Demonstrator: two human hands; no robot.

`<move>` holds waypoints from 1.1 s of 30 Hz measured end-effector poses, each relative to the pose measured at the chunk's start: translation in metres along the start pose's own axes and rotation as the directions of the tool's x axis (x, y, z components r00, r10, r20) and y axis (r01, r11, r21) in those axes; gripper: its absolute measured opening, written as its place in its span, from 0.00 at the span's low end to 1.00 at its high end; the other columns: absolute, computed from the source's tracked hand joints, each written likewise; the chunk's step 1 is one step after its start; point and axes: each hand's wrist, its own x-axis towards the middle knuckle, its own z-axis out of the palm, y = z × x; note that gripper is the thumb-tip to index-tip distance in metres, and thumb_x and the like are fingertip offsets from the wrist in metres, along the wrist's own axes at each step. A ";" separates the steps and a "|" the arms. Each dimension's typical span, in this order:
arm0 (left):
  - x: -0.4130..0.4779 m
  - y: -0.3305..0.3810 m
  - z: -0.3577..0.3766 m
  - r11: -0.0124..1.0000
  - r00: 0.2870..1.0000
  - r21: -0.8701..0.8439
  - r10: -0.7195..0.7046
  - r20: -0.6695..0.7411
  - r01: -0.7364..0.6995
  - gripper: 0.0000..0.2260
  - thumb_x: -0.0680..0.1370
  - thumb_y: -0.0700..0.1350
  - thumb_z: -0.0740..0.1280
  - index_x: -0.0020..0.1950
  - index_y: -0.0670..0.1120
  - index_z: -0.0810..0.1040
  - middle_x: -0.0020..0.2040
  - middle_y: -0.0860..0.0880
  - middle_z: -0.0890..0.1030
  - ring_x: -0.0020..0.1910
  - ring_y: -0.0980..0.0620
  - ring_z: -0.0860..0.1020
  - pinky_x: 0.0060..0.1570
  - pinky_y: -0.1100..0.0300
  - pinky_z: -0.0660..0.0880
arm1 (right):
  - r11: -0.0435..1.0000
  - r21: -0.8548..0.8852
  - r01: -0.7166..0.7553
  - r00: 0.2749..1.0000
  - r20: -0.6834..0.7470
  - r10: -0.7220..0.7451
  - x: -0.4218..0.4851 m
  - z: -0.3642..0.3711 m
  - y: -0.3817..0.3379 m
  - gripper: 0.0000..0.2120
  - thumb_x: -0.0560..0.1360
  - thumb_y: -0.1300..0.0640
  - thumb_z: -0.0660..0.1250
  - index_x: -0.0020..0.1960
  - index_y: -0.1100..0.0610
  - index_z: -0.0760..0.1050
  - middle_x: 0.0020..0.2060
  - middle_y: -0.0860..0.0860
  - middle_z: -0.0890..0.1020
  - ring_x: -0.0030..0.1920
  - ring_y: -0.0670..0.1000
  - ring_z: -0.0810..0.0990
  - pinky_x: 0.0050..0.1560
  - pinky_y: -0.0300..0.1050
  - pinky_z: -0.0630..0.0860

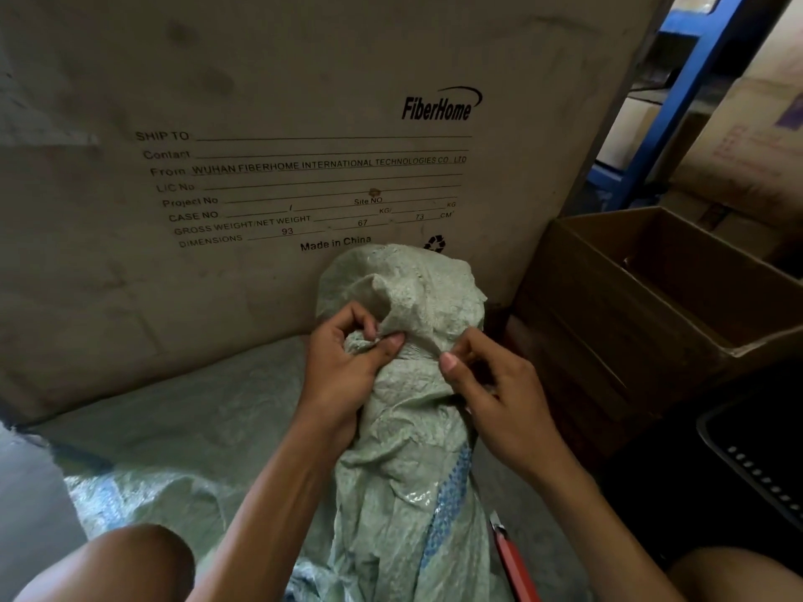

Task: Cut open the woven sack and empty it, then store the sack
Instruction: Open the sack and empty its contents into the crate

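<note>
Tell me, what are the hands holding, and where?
Both hands, left and right, pinch the pale green woven sack at its bunched, tied neck.

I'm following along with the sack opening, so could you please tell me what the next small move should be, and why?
Probably pick up the red cutter with the right hand. The woven sack is cinched at its neck, both hands pinch there, left hand gripping the bunched fabric, and the cutter lies unused beside the sack. Whether the tie can be undone by fingers is unclear.
</note>
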 end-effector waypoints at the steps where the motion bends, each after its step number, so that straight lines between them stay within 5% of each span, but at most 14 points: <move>1: 0.000 -0.002 0.001 0.998 0.999 -0.043 -0.045 -0.023 0.044 0.19 0.74 0.29 0.72 0.36 0.48 0.68 0.42 0.40 0.77 0.46 0.47 0.79 0.44 0.52 0.79 | 0.999 0.031 -0.021 1.000 0.007 0.021 0.000 0.000 0.000 0.12 0.80 0.52 0.66 0.40 0.55 0.72 0.33 0.52 0.77 0.35 0.52 0.76 0.37 0.55 0.74; 5: 0.005 -0.006 -0.002 0.976 0.966 -0.140 -0.188 -0.179 0.164 0.20 0.75 0.29 0.71 0.34 0.49 0.68 0.41 0.41 0.78 0.43 0.47 0.80 0.41 0.56 0.80 | 0.946 0.249 -0.210 0.975 -0.020 0.221 0.002 0.002 0.000 0.14 0.80 0.55 0.67 0.37 0.56 0.69 0.32 0.48 0.76 0.36 0.47 0.75 0.38 0.47 0.71; 8: 0.012 -0.010 -0.014 0.957 0.928 -0.220 -0.246 -0.281 0.187 0.19 0.75 0.31 0.71 0.34 0.49 0.68 0.39 0.43 0.78 0.41 0.48 0.79 0.39 0.58 0.80 | 0.742 0.532 -0.408 0.884 0.026 0.467 0.003 -0.002 0.000 0.12 0.80 0.58 0.66 0.40 0.63 0.72 0.38 0.51 0.82 0.40 0.45 0.82 0.41 0.38 0.77; 10: 0.013 -0.009 -0.016 0.956 0.928 -0.222 -0.250 -0.275 0.191 0.19 0.75 0.31 0.71 0.33 0.49 0.68 0.40 0.42 0.78 0.41 0.49 0.79 0.42 0.57 0.79 | 0.692 0.560 -0.456 0.853 0.053 0.519 0.002 -0.003 0.002 0.11 0.80 0.58 0.66 0.40 0.61 0.72 0.38 0.51 0.83 0.38 0.44 0.82 0.37 0.35 0.77; 14: 0.016 -0.010 -0.018 0.954 0.920 -0.250 -0.243 -0.309 0.168 0.21 0.74 0.29 0.72 0.31 0.48 0.66 0.40 0.42 0.77 0.43 0.49 0.78 0.48 0.54 0.79 | 0.603 0.649 -0.465 0.814 0.045 0.580 0.008 -0.012 0.010 0.13 0.80 0.60 0.66 0.37 0.56 0.70 0.27 0.43 0.81 0.28 0.38 0.77 0.36 0.37 0.74; 19: 0.015 -0.012 -0.014 0.991 0.925 -0.107 -0.120 -0.362 0.087 0.23 0.74 0.30 0.72 0.30 0.48 0.65 0.39 0.43 0.75 0.39 0.51 0.76 0.45 0.56 0.78 | 0.556 0.672 -0.489 0.774 0.040 0.632 0.010 -0.017 0.006 0.12 0.79 0.61 0.67 0.38 0.56 0.73 0.44 0.54 0.86 0.32 0.46 0.84 0.36 0.40 0.81; 23: 0.034 0.002 -0.067 0.994 0.752 -0.096 -0.098 -0.652 0.046 0.20 0.74 0.34 0.72 0.28 0.51 0.71 0.35 0.48 0.74 0.38 0.52 0.73 0.41 0.60 0.73 | 0.417 0.851 -0.320 0.596 -0.161 0.786 0.015 -0.070 0.019 0.04 0.82 0.61 0.61 0.50 0.58 0.74 0.53 0.62 0.85 0.38 0.52 0.88 0.39 0.47 0.84; 25: 0.029 0.017 -0.082 0.991 0.812 -0.134 -0.088 -0.578 0.013 0.18 0.76 0.35 0.73 0.34 0.51 0.70 0.37 0.51 0.75 0.37 0.56 0.75 0.41 0.61 0.78 | 0.478 0.806 -0.349 0.625 -0.179 0.760 0.009 -0.091 0.020 0.07 0.83 0.57 0.60 0.48 0.56 0.73 0.50 0.61 0.86 0.42 0.53 0.88 0.40 0.47 0.85; 28: 0.017 0.026 -0.058 0.999 0.917 -0.019 -0.039 -0.396 0.034 0.14 0.75 0.35 0.74 0.42 0.50 0.72 0.42 0.52 0.79 0.40 0.59 0.79 0.39 0.68 0.80 | 0.479 0.730 -0.488 0.687 -0.017 0.727 -0.001 -0.073 0.015 0.08 0.82 0.55 0.61 0.50 0.58 0.76 0.49 0.59 0.87 0.44 0.58 0.88 0.50 0.54 0.84; 33: 0.012 0.033 -0.030 0.987 0.960 -0.074 -0.156 -0.231 0.142 0.14 0.74 0.50 0.76 0.55 0.47 0.78 0.51 0.50 0.86 0.53 0.51 0.83 0.51 0.55 0.82 | 0.495 0.742 -0.452 0.760 0.030 0.649 -0.002 -0.032 0.004 0.07 0.79 0.52 0.67 0.48 0.55 0.79 0.41 0.50 0.87 0.44 0.52 0.86 0.52 0.48 0.81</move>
